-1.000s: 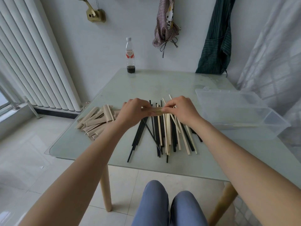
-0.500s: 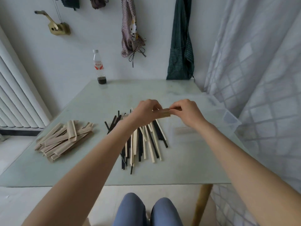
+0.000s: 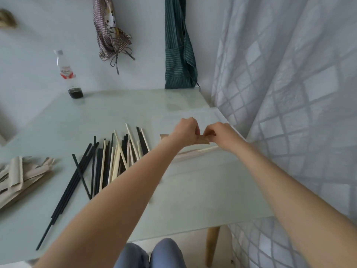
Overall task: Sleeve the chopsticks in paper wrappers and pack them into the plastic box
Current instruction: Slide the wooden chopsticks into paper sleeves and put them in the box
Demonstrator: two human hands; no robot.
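Pale glass desk [image 3: 108, 117] against white wall, sheer patterned curtain [image 3: 289, 93] at right. Left hand [image 3: 184, 130] and right hand [image 3: 220, 136] raised together over clear plastic box [image 3: 214, 115] at desk's right side. Left grip curled round brown paper wrapper [image 3: 201, 140], wrapper end poking out behind the wrist. Right grip pinching at wrapper's other end, fingertips pressed together; can't tell what's under them. One sleeved pair [image 3: 195, 152] lying just below the hands, pale tip sticking out, apparently inside the box. Loose chopsticks [image 3: 114, 157], black and pale mixed, fanned on desk left of the arms. Stack of empty wrappers [image 3: 21, 175] at far left edge. Bottle [image 3: 67, 74] with dark liquid at back. Checked cloth [image 3: 112, 31] and green striped apron [image 3: 178, 45] hanging on wall.
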